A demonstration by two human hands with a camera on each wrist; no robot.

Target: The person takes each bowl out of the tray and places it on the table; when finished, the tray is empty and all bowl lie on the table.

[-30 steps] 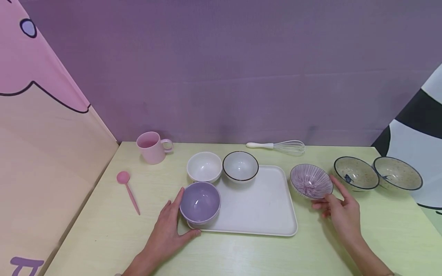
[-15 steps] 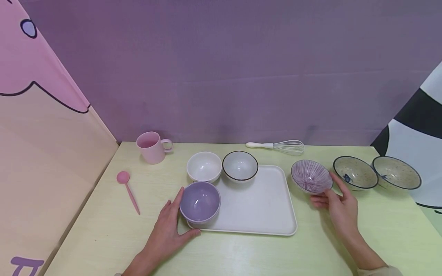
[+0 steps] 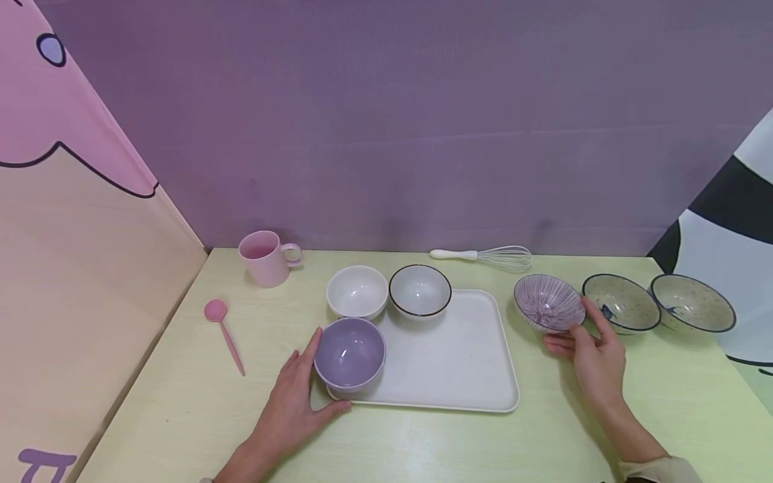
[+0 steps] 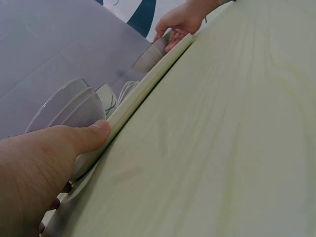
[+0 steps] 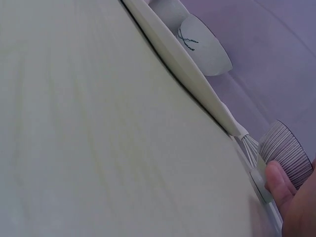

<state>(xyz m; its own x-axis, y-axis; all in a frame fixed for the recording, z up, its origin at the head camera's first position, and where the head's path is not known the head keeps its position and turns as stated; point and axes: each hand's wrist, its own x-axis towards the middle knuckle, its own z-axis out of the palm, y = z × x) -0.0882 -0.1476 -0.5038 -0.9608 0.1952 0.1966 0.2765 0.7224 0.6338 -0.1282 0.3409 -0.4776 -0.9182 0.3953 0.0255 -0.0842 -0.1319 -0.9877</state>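
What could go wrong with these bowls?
The right hand grips the striped bowl at one side only, so it might tip or slip. That bowl looks close to the nearer speckled bowl; a rightward swing could clink them. The left hand is beside the purple bowl on the tray; a bump might shift it.

I can make out no readable words, labels, brands, numbers or signs on anything here.
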